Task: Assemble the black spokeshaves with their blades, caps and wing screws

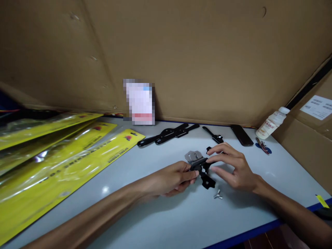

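Both forearms reach in from the near edge of the pale desk, and the left hand and right hand meet at mid-desk over a small black bracket assembly with a silvery plate at its far-left end. Its long axis runs from far-left to near-right; the left grip pinches it narrowly from the left, while the right fingers close over its far end from the right. Just near-right of it, apart, lies a loose wing nut, closer to the right hand.
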`<state>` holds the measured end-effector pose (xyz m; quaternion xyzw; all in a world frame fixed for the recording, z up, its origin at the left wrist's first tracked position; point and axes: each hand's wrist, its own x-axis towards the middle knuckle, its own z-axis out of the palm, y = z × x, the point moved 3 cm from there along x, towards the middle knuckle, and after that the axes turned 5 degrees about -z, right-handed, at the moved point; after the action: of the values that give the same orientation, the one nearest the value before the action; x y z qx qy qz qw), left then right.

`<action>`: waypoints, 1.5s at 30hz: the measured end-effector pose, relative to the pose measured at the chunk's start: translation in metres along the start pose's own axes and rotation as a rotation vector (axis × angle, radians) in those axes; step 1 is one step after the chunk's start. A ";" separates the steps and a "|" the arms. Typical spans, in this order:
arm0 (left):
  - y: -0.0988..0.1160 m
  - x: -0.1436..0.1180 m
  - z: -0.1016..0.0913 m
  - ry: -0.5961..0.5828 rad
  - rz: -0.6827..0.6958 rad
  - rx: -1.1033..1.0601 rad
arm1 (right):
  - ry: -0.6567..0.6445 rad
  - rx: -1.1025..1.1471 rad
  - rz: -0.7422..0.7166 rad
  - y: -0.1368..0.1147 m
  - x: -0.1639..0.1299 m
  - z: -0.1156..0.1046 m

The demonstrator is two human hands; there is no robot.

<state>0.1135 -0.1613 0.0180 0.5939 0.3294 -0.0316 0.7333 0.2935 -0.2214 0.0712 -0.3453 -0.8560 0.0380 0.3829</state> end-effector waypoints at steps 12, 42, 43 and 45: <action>-0.002 -0.001 0.003 0.048 0.037 0.191 | -0.238 -0.083 -0.108 0.010 -0.004 -0.001; 0.006 -0.012 0.001 -0.097 0.013 0.110 | -0.272 -0.318 0.218 0.024 -0.015 0.015; 0.004 -0.012 0.000 -0.122 0.018 0.088 | -0.278 -0.268 0.274 0.027 -0.016 0.016; 0.004 -0.012 -0.002 -0.191 0.039 0.016 | -0.242 -0.155 0.393 0.034 -0.016 0.016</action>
<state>0.1054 -0.1626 0.0273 0.6005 0.2460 -0.0763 0.7570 0.3092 -0.2024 0.0384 -0.5266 -0.8123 0.0873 0.2350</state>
